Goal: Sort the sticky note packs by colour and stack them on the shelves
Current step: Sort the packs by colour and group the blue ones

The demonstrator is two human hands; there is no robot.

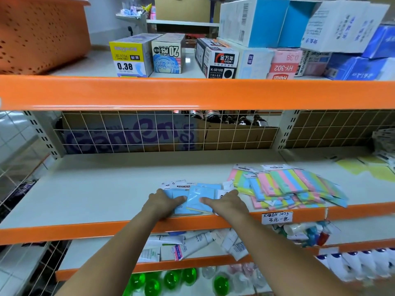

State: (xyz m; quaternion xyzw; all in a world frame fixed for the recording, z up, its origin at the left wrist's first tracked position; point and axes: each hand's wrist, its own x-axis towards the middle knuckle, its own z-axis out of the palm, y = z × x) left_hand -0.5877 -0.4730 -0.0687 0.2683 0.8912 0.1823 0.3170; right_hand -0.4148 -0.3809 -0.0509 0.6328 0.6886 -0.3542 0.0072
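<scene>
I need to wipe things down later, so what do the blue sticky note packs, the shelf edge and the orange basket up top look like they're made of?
Blue sticky note packs: paper pads, apparently in clear glossy film, judging by the sheen.
Shelf edge: smooth, orange-painted, probably metal; a soft highlight runs along it.
Orange basket: looks like moulded matte plastic, its wall dotted with small holes.
</scene>
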